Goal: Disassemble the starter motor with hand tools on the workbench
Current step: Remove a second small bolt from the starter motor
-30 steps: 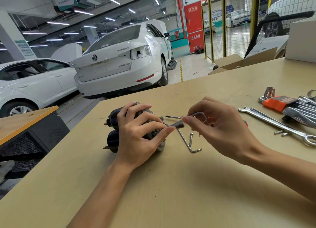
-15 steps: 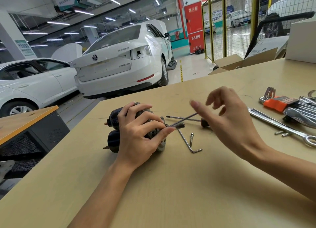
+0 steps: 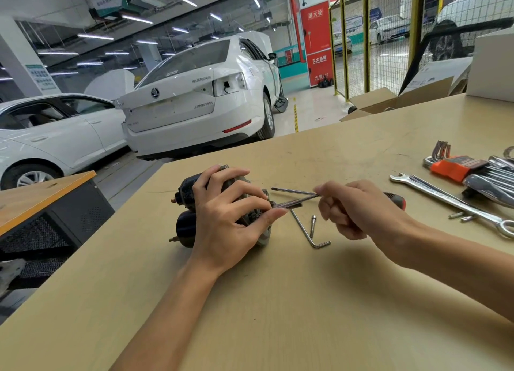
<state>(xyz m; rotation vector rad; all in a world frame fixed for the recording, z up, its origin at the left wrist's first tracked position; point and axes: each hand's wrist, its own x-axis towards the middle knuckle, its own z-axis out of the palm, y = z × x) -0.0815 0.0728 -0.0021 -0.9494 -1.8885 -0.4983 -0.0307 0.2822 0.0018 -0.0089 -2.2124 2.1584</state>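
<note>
1. Starter motor [image 3: 189,220]: dark, two-barrelled, laid on its side on the workbench [image 3: 278,301], left of centre.
2. Left hand [image 3: 225,217]: wrapped over the motor's right end, fingers clasped across the housing, thumb extended along the end face.
3. Right hand [image 3: 353,206]: closed in a pinch on a thin metal rod [image 3: 297,201], which ran from the fingertips to the motor's end face.
4. Screwdriver [image 3: 292,190]: laid flat just behind the rod, its red and black handle partly hidden by the right hand.
5. Hex key [image 3: 307,231]: L-shaped, flat on the bench, just right of the motor.
6. Bolt [image 3: 313,225]: loose, beside the hex key.
7. Spanner [image 3: 450,201]: at the right, near an orange key holder [image 3: 456,167].
</note>
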